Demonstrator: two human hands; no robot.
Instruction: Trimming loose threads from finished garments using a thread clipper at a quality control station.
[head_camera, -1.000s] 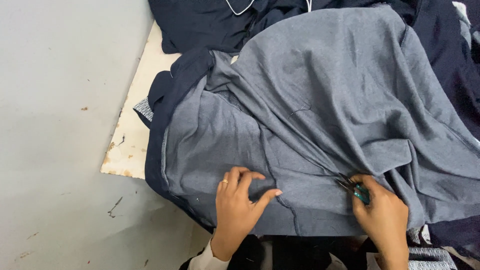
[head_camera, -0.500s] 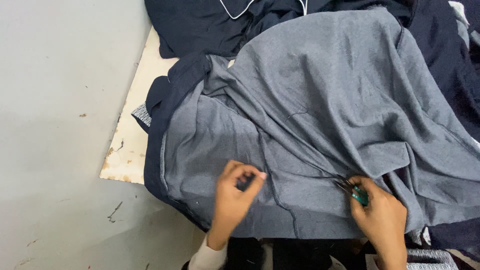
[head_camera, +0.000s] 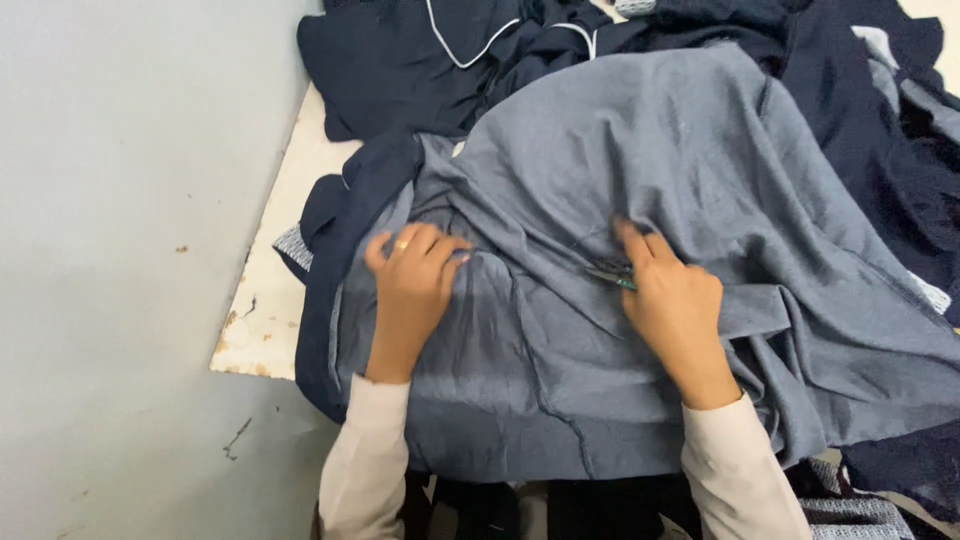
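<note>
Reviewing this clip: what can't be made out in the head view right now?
- Small cutting tool: mostly hidden under the right hand; its type is unclear.
- Left hand: motion-blurred on the grey fabric; grip unclear.
- White table: largely covered by fabric.
- Dark navy garments: cut off by the top edge.

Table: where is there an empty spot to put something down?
One bare strip of the white table shows at its left edge, between the grey floor and the grey cloth. Everywhere else is crowded: navy clothes pile behind, and the left hand and right hand press the cloth.
</note>
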